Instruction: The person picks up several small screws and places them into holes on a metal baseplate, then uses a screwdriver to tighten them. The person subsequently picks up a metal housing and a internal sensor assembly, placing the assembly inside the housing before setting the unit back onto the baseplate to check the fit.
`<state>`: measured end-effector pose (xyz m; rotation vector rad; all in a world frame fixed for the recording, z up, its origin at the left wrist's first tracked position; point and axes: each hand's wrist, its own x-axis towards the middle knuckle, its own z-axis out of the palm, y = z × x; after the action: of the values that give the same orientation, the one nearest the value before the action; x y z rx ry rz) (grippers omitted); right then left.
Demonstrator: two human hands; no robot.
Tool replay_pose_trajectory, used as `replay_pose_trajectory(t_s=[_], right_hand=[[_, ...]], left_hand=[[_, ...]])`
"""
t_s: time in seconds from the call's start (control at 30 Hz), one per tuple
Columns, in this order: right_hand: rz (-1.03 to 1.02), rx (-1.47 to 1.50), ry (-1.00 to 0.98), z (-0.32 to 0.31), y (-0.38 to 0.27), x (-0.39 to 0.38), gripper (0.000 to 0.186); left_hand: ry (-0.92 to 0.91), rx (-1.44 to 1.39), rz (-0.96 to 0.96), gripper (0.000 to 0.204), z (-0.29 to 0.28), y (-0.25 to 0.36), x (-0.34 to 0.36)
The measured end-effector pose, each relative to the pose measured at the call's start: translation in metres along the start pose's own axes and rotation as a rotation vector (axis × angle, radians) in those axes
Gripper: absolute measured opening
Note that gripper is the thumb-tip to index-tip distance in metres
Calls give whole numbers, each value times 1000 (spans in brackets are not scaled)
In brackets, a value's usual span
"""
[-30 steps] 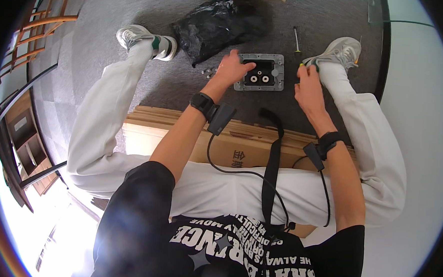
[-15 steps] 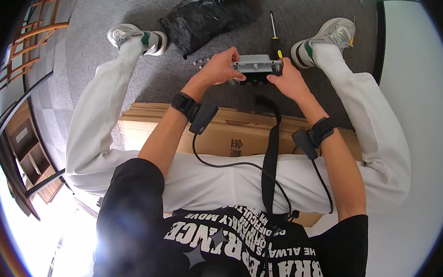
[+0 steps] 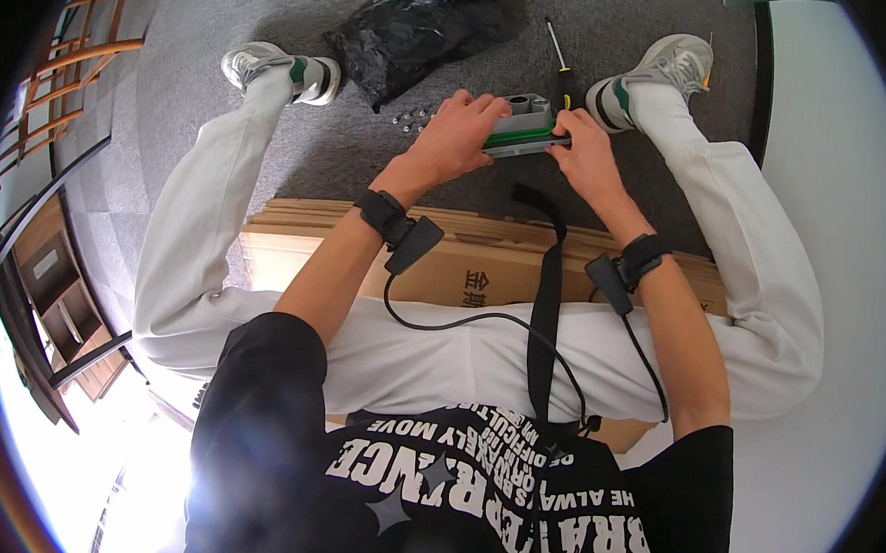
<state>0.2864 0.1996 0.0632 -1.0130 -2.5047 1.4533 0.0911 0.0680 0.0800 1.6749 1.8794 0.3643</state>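
Between my two hands is a grey boxy device (image 3: 524, 127) with a green strip along its side and round black-and-grey parts on top; its exact kind I cannot make out. My left hand (image 3: 457, 135) grips its left end, fingers over the top. At the right end, my right hand (image 3: 584, 150) holds it with thumb and fingers. A screwdriver (image 3: 564, 75) with a black and yellow handle lies on the carpet just beyond my right hand. Several small metal pieces, perhaps screws (image 3: 408, 123), are scattered left of my left hand.
A crumpled black plastic bag (image 3: 416, 35) lies on the grey carpet (image 3: 183, 83) ahead. Flattened cardboard (image 3: 394, 259) is under my legs, with a black strap (image 3: 543, 312) across it. A white wall (image 3: 823, 296) stands at right, wooden chairs (image 3: 79, 57) at far left.
The grey device has been turned over in my hands, so its green strip now shows. My left hand has shifted slightly right and its fingers now lie over the top.
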Motion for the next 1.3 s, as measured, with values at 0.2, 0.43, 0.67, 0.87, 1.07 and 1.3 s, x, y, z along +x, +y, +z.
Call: replay_pose_trajectory(t_s=[0.2,0.43,0.67,0.87,1.07,1.3], right_hand=[[19,-25,-42,1,-1,-1,32],[100,-135,-120,4,6,-1,42],[142,-130,-163,1,9,1,50],[134,-96,-180,2,10,5,50],[276,-82,-206,0,17,3,61],[846,647,-305,-11,-13,2,78]], left_hand=[[26,93,74,68,11,-1,-7],[29,143,63,66,17,2,-12],[47,110,121,63,19,2,-9],[5,38,69,64,18,-3,-6],[-30,49,70,60,19,-1,-6],[76,249,323,58,5,7,-13]])
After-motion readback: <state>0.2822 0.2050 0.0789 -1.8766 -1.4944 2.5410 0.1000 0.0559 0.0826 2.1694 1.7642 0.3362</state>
